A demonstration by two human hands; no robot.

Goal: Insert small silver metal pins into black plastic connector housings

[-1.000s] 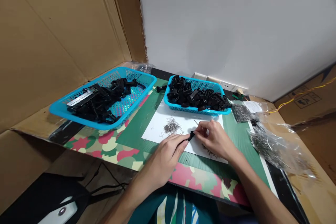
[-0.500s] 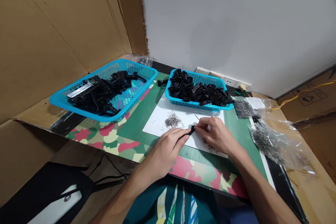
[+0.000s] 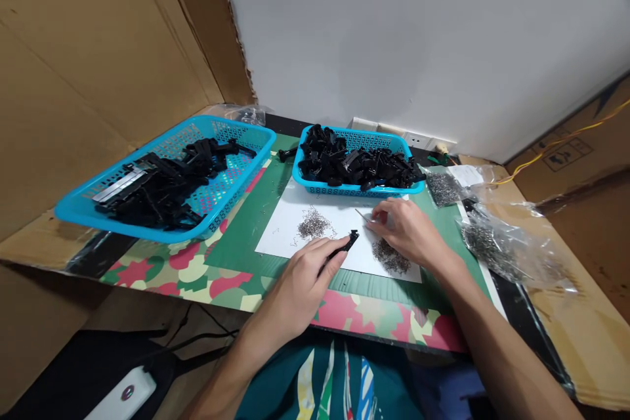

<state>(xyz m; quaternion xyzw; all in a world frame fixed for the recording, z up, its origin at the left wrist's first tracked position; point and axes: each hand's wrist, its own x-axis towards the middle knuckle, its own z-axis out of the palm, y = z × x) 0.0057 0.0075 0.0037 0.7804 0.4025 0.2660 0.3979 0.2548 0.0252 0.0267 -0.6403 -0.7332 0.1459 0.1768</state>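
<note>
You are sitting at a makeshift small-parts assembly bench, a workshop corner. A wide turquoise perforated plastic basket (image 3: 73,213) and a smaller one (image 3: 354,191) hold heaps of black moulded plastic parts (image 3: 162,184). Heaps of tiny metal wire springs (image 3: 312,226) lie on a white paper sheet (image 3: 280,241) over a green cutting mat (image 3: 251,223). A clear plastic bag of springs (image 3: 512,249) lies to your right. Brown corrugated cardboard sheets (image 3: 98,65) wall the bench.

Bare forearms reach forward from the lower edge and converge. The left hand (image 3: 300,282) lies palm-down, thumb and forefinger stretched ahead and pinched together. The right hand (image 3: 409,233), just beyond and apart from it, arches with fingertips bunched.
</note>
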